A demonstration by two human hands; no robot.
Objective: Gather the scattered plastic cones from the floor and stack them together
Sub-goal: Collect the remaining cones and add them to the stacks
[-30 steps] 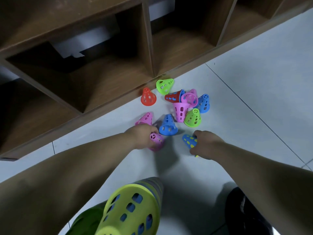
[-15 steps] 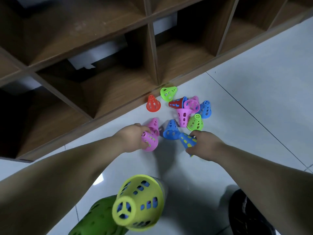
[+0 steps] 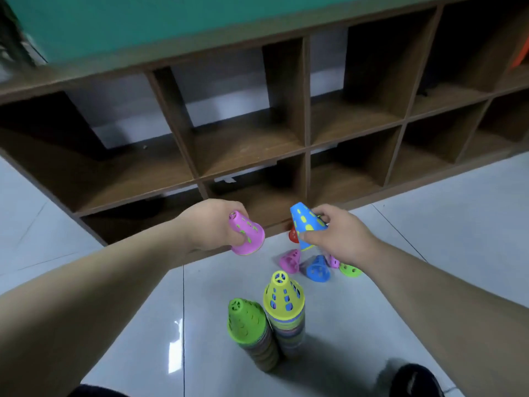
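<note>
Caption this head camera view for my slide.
Left hand holds pink cone, right hand blue cone, near green-topped stack and yellow-topped stack.

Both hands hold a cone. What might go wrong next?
The yellow-topped stack and green-topped stack stand close together; pressing the pink cone from the left hand or the blue cone from the right hand onto one might topple both.
Loose cones lie beyond them; a reaching forearm could tip the stacks.
</note>
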